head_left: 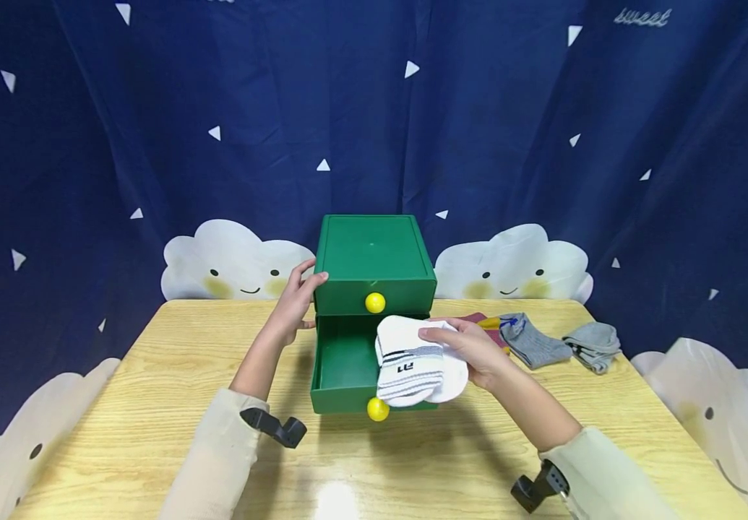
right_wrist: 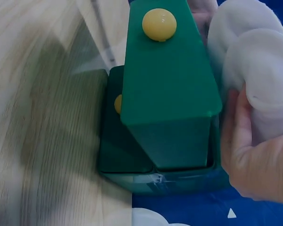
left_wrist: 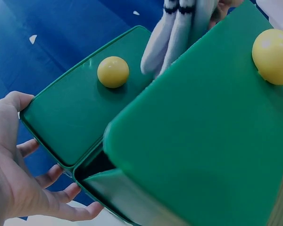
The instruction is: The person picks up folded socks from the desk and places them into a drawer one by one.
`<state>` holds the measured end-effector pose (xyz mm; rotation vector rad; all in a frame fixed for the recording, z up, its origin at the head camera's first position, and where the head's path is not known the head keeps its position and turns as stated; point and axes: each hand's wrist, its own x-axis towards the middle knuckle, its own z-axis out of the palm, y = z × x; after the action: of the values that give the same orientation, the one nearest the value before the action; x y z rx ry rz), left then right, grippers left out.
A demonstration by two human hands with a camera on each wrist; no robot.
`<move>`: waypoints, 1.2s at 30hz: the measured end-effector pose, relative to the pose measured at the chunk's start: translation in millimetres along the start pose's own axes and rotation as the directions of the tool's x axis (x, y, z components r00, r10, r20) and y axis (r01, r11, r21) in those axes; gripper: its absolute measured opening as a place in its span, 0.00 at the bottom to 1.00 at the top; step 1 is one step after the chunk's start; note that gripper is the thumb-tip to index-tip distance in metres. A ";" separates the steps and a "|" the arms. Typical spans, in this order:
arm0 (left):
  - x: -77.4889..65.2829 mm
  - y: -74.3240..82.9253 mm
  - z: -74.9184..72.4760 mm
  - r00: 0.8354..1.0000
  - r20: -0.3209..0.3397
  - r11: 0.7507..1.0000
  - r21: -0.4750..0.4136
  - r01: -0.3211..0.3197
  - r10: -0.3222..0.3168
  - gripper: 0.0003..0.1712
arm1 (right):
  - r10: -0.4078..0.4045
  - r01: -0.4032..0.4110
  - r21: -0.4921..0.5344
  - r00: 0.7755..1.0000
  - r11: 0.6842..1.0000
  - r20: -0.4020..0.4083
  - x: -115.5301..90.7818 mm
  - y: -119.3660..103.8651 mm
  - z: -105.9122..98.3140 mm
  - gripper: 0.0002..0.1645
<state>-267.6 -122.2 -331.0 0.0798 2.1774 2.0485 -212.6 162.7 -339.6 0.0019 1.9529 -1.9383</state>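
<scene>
My right hand (head_left: 471, 348) grips a pair of white socks (head_left: 409, 368) with dark stripes, over the pulled-out lower drawer (head_left: 347, 365) of a small green cabinet (head_left: 374, 245). In the right wrist view the socks' rounded ends (right_wrist: 264, 61) hang beside the drawer, thumb and fingers around them. My left hand (head_left: 292, 303) rests against the cabinet's left side, its fingers spread. The left wrist view has its thumb at the corner of the upper drawer front (left_wrist: 80, 103), which is closed. Each drawer front carries a yellow ball knob (head_left: 375, 302).
Folded grey socks (head_left: 593, 344), another grey sock (head_left: 532, 343) with a blue patch, and a maroon and yellow cloth item (head_left: 487, 325) lie on the wooden table (head_left: 172, 390) to the right. Behind the cabinet hangs a dark blue curtain (head_left: 269, 144) with clouds.
</scene>
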 end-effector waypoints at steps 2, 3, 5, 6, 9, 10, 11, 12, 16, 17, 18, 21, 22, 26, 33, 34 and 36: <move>-6.3 6.0 1.8 1.000 0.004 1.000 -0.002 0.004 -0.004 0.37 | 0.009 -0.009 -0.003 1.000 1.000 0.014 3.8 -0.3 4.0 0.33; -9.3 8.9 2.7 1.000 0.005 1.000 -0.002 0.005 -0.005 0.36 | 0.011 -0.011 -0.001 1.000 1.000 0.022 6.1 -0.1 5.9 0.33; -10.8 9.9 3.2 1.000 0.005 1.000 -0.002 0.003 -0.003 0.37 | 0.021 -0.021 0.011 0.999 1.000 0.024 10.5 0.2 10.3 0.31; -11.0 10.1 3.4 1.000 0.004 1.000 -0.001 0.005 -0.005 0.37 | 0.024 -0.024 0.020 0.999 1.000 0.027 12.9 0.8 12.0 0.31; -10.9 10.4 4.4 1.000 0.002 1.000 0.003 0.005 -0.005 0.37 | 0.036 -0.038 0.045 0.999 0.998 0.030 19.4 2.4 16.7 0.29; -10.9 10.4 4.8 1.000 0.001 1.000 0.005 0.006 -0.006 0.37 | 0.037 -0.039 0.051 0.999 0.998 0.032 21.2 2.8 18.3 0.28; -10.9 10.4 5.0 1.000 0.000 1.000 0.006 0.006 -0.006 0.37 | 0.040 -0.042 0.057 0.999 0.998 0.035 23.5 3.2 19.6 0.28; -11.2 10.8 5.3 1.000 -0.001 1.000 0.008 0.005 -0.005 0.37 | 0.045 -0.047 0.054 0.999 0.997 0.029 25.3 3.2 21.0 0.27; -12.4 12.2 6.1 1.000 -0.001 1.000 0.014 0.002 -0.002 0.37 | 0.068 -0.068 0.036 0.998 0.997 0.002 32.0 1.7 26.0 0.28; -12.8 12.6 6.2 1.000 -0.001 1.000 0.014 0.002 -0.002 0.37 | 0.078 -0.077 0.033 0.997 0.996 -0.007 33.8 0.9 27.6 0.28; -13.1 12.9 6.1 1.000 -0.001 1.000 0.014 0.004 -0.004 0.37 | 0.080 -0.080 0.026 0.997 0.996 -0.013 35.4 0.2 29.3 0.28; -13.8 13.5 5.3 1.000 -0.004 1.000 0.013 0.007 -0.007 0.37 | 0.081 -0.081 0.018 0.997 0.997 -0.014 40.6 -0.4 35.3 0.27; -14.2 13.7 4.9 1.000 -0.006 1.000 0.013 0.008 -0.008 0.37 | 0.079 -0.079 0.014 0.997 0.997 -0.009 42.5 -0.2 37.6 0.26; -14.9 13.4 4.1 1.000 -0.006 1.000 0.009 0.011 -0.011 0.36 | 0.082 -0.082 0.007 0.997 0.997 -0.005 49.6 3.6 45.9 0.24; -1.5 2.2 0.4 1.000 0.001 1.000 0.008 0.005 -0.005 0.37 | 0.094 -0.093 0.010 0.995 0.996 -0.016 62.7 12.7 53.0 0.24; 1.6 -0.7 -0.6 1.000 0.000 1.000 0.008 0.004 -0.004 0.37 | 0.094 -0.094 0.005 0.995 0.996 -0.021 64.3 13.2 53.3 0.24; 7.1 -6.2 -2.1 1.000 -0.001 1.000 0.005 0.002 -0.002 0.37 | 0.091 -0.091 -0.016 0.995 0.996 -0.032 67.0 14.1 53.5 0.25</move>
<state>-274.6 -123.7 -337.6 0.0768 2.1826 2.0426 -256.4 93.9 -369.7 0.1157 1.9541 -1.8741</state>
